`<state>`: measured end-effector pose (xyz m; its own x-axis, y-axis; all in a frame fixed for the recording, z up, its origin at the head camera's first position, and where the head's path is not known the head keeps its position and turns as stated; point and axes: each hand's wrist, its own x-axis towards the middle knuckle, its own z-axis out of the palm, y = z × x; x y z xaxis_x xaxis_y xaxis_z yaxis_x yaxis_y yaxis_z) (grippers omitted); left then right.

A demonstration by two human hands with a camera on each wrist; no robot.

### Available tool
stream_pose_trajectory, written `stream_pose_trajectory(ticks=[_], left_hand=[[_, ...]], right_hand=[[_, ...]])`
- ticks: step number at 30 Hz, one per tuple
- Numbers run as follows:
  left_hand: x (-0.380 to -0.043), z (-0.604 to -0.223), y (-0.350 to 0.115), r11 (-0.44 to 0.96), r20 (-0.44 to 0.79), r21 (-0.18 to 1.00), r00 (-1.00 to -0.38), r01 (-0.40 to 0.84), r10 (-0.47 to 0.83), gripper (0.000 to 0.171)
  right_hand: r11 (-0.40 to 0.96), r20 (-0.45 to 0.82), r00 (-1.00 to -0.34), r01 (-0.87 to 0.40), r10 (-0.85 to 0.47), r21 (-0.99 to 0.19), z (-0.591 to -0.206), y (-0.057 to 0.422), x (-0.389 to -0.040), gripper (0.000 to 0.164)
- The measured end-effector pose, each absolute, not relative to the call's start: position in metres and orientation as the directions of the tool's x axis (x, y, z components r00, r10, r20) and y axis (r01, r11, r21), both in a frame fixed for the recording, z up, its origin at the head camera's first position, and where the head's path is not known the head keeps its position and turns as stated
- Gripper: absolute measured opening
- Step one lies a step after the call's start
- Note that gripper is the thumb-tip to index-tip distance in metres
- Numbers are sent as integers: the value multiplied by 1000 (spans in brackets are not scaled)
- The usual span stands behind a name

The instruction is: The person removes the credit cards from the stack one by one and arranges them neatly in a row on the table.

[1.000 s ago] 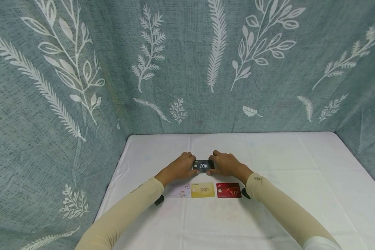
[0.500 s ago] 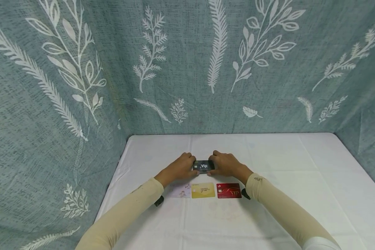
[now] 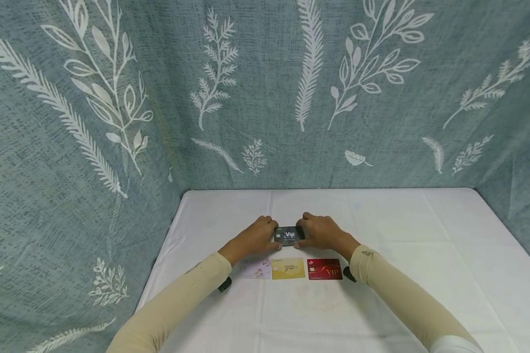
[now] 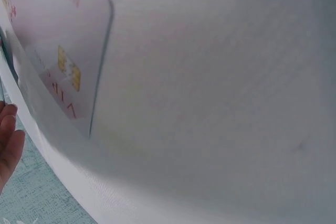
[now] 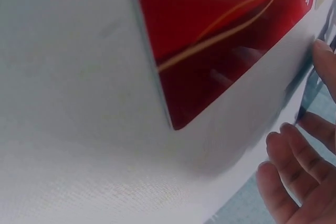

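Note:
In the head view a black "Vip" card (image 3: 288, 236) lies flat between the two hands, near the middle of the table. My left hand (image 3: 257, 237) pinches its left end, the thumb at the near corner and the fingers at the far one. The other end is held the same way by my right hand (image 3: 321, 232). Fingers and thumbs hide the card's short edges. Nearer the body lie a pale pinkish card (image 3: 257, 269), a gold card (image 3: 288, 269) and a red "VIP" card (image 3: 325, 269) in a row. The left sleeve partly overlaps the pale card.
A white cloth (image 3: 424, 274) covers the table. Behind it and at the sides hangs a green curtain (image 3: 265, 98) with white leaf prints. A dark wrist device (image 3: 225, 284) shows under the left sleeve, another (image 3: 348, 274) under the right.

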<state>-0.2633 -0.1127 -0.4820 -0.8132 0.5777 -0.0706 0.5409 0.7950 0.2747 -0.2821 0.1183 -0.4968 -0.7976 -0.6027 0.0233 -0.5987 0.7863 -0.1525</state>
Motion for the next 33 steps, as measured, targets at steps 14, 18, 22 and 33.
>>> stream_pose_trajectory(ticks=[14,18,22,33], left_hand=[[-262,-483,-113,793,-26,256,-816,553,578,54],[-262,-483,-112,791,-32,250,-812,558,583,54],[-261,-483,-112,787,-18,233,-806,572,591,55],[-258,-486,-111,773,12,229,-796,591,605,54]], right_hand=[[768,52,-782,-620,-621,-159,-494,123,-282,59],[765,54,-779,-624,-624,-160,-494,124,-281,59],[765,52,-779,-624,-625,-158,-493,124,-281,59],[778,27,-790,-608,-612,-161,-489,126,-275,60]])
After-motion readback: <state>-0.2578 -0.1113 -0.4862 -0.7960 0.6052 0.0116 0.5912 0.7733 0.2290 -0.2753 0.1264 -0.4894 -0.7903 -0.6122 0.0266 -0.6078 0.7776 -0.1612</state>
